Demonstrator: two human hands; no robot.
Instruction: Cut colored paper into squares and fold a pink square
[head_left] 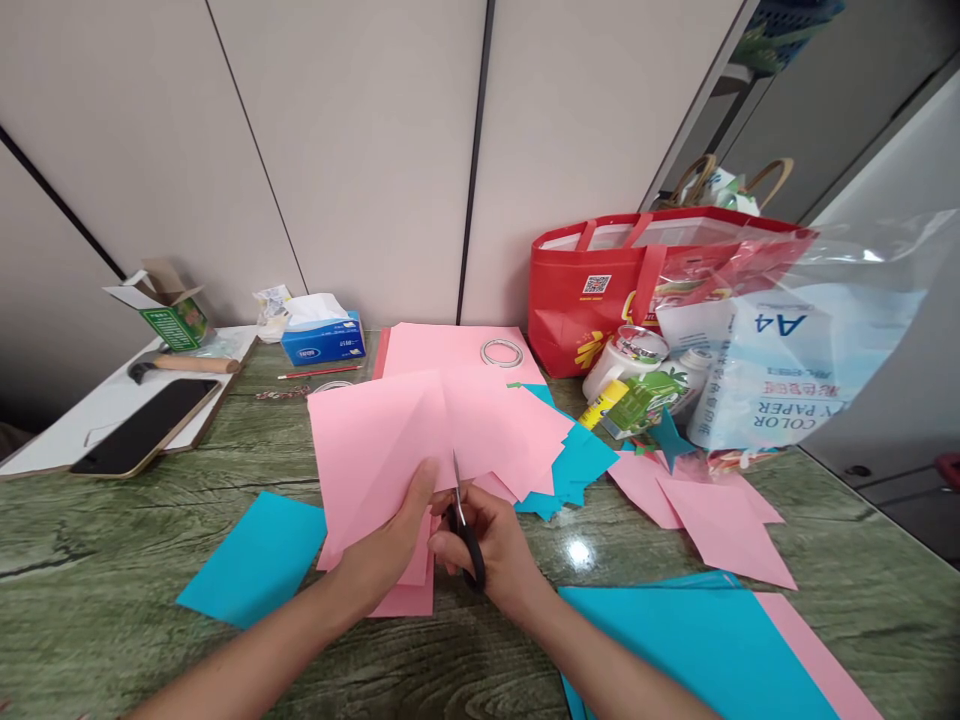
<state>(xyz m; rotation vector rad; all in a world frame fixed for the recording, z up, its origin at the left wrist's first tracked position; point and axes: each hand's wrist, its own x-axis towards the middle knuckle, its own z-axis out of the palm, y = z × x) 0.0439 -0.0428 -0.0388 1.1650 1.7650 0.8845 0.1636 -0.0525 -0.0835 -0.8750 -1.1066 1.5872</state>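
Observation:
My left hand point(394, 540) grips a creased sheet of pink paper point(367, 440) with the thumb on top, holding it up over the table. In my right hand point(491, 540) is a pair of scissors point(469, 545) with black handles, fingers closed round the loops. The blades point away from me and lie at the paper's lower edge, beside my left thumb; how far they are apart is hard to see. Under and behind the held sheet are more pink sheets point(465, 350) and a fanned stack of blue pieces point(592, 455).
A blue sheet point(255, 560) lies left, a blue stack point(690, 640) at front right. Pink pieces point(727, 520), a glue stick point(604, 403), a red bag point(570, 290) and a plastic paper bag point(795, 370) stand right. Tissue box point(322, 340), phone point(146, 428) and hammer point(187, 364) are at left.

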